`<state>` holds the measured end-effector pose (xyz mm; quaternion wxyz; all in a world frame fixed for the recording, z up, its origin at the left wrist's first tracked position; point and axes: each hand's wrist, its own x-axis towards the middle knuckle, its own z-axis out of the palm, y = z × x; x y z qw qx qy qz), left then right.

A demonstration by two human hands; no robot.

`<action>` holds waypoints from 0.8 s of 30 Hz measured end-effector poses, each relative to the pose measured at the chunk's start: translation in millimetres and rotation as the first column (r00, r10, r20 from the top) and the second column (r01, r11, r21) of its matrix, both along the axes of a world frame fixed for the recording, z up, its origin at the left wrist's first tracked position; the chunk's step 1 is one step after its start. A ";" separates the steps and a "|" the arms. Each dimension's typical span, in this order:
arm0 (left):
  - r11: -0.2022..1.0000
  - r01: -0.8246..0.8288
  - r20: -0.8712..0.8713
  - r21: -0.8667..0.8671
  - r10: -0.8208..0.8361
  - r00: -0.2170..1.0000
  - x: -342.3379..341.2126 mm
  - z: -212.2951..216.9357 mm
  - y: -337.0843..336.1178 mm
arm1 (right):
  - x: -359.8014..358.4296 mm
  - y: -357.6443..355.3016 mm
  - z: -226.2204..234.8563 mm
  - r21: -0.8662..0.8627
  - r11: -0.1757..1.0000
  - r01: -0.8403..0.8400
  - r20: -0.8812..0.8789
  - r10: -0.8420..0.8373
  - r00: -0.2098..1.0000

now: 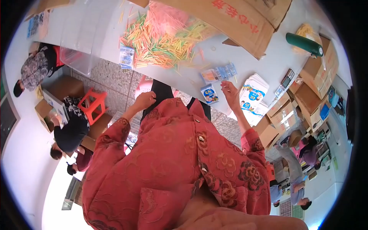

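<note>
My left hand (145,101) hangs over my lap, just short of the table edge, its fingers curled together and nothing visible in them. At the table's front edge my right hand (230,93) is open, fingers loosely bent and a little apart, holding nothing I can see. Beside it, to the left, lies a small blue-and-white packet (209,94). Just beyond are clear blue-printed packets (219,73), one with orange content showing. A stack of white-and-blue printed bags (252,93) lies to the right of that hand.
A large heap of thin coloured sticks (163,40) covers the table's far left, with another blue packet (127,57) at its edge. A cardboard flap (245,23) juts over the far side. Rightward are a green bottle (304,44), a calculator (287,78) and cartons (320,71). A red stool (93,104) stands left.
</note>
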<state>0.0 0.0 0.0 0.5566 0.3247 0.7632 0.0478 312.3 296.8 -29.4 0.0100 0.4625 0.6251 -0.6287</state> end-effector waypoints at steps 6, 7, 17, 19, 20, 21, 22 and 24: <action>0.983 0.162 0.086 0.085 -0.169 0.982 -76.2 -23.5 4.0 | -53.1 -93.0 8.6 0.007 0.992 0.127 0.059 -0.127 0.990; 0.981 0.169 0.092 0.095 -0.178 0.980 -86.0 -27.9 3.1 | -61.2 -112.3 4.5 0.017 0.992 0.122 0.035 -0.122 0.992; 0.911 0.365 -0.006 0.192 -0.370 0.929 -111.5 -63.9 -11.6 | -136.8 -216.6 -78.1 -0.166 0.964 -0.207 0.119 0.229 0.966; 0.918 0.362 -0.032 0.160 -0.362 0.932 -105.7 -74.3 -15.3 | -139.9 -235.2 -114.7 0.044 0.911 -0.411 0.187 0.397 0.899; 0.923 0.364 -0.031 0.122 -0.363 0.931 -103.0 -78.8 -19.3 | -143.1 -242.5 -125.5 0.000 0.862 -0.507 0.237 0.493 0.837; 0.926 0.368 -0.030 0.087 -0.367 0.930 -101.5 -84.7 -22.2 | -143.4 -251.2 -138.9 0.013 0.862 -0.507 0.220 0.493 0.842; 0.922 0.379 -0.060 0.079 -0.375 0.925 -102.4 -89.0 -27.1 | -143.3 -264.4 -155.6 0.009 0.877 -0.480 0.164 0.473 0.866; 0.919 0.392 -0.081 0.030 -0.389 0.918 -101.5 -95.1 -26.9 | -135.6 -290.6 -197.2 0.040 0.890 -0.454 0.089 0.449 0.889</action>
